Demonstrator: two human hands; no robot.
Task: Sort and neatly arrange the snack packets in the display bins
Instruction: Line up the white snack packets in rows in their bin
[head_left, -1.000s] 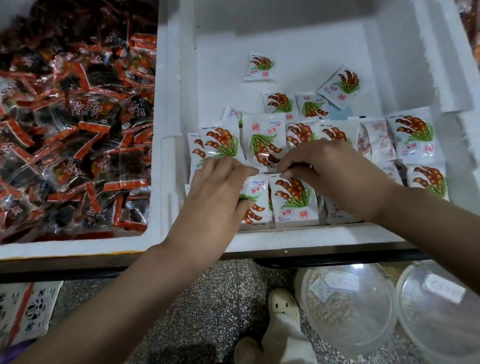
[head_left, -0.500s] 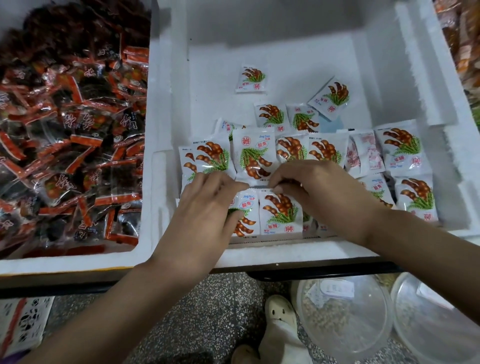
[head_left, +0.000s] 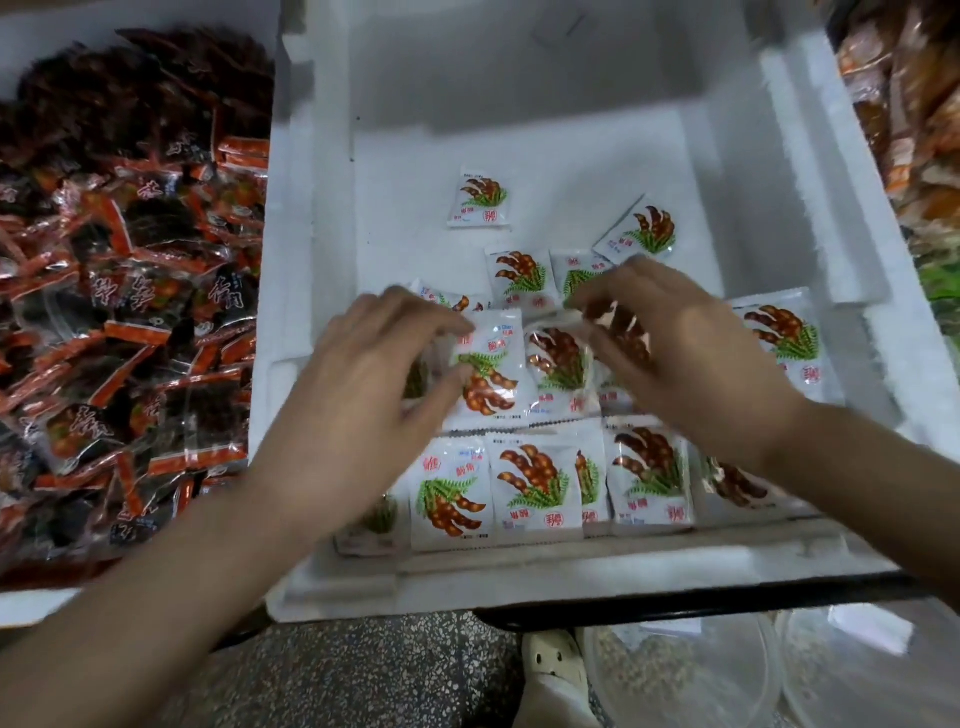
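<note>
Small white tamarind packets lie in a white foam bin (head_left: 571, 577). A tidy row of packets (head_left: 535, 483) lines the bin's front wall. My left hand (head_left: 363, 384) pinches the left edge of a packet (head_left: 491, 374) in the second row. My right hand (head_left: 685, 358) curls over the neighbouring packet (head_left: 558, 358), which bows upward at its left side; the fingertips are blurred. Loose packets (head_left: 478, 200) lie scattered farther back, and one (head_left: 779, 338) lies at the right wall.
A foam bin of dark, red-edged packets (head_left: 130, 312) adjoins on the left. Orange snack bags (head_left: 909, 130) fill a bin on the right. Below the shelf edge are clear plastic tubs (head_left: 685, 675), a white shoe (head_left: 550, 670) and a speckled floor.
Both hands have left the front row and moved back to the second row, where they now hold packets. The front row lies uncovered.
</note>
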